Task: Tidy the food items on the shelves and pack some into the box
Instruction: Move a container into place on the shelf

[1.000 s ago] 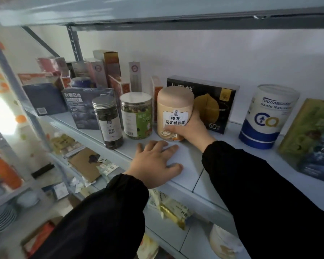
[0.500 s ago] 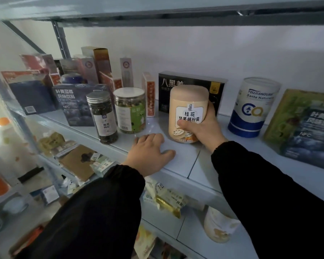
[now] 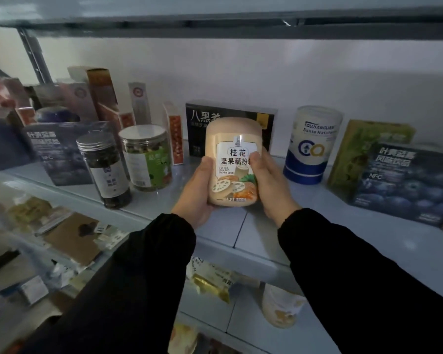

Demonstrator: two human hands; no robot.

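A beige canister point(image 3: 233, 141) with a lotus-root label is held upright just above the grey shelf point(image 3: 304, 238), in front of a black box point(image 3: 200, 123). My left hand point(image 3: 196, 192) cups its left side and bottom. My right hand point(image 3: 269, 185) grips its right side, thumb across the label.
Left of the canister stand a dark-filled clear jar point(image 3: 105, 169) and a green-labelled jar point(image 3: 147, 157), with several boxes behind them. To the right are a white-and-blue tub point(image 3: 312, 144), a green box point(image 3: 356, 149) and a blueberry box point(image 3: 404, 182). Lower shelves hold packets and a beige tub point(image 3: 279, 305).
My right hand lifted the canister off the shelf and brought it forward. My left hand left the shelf surface and took hold of the canister's left side.
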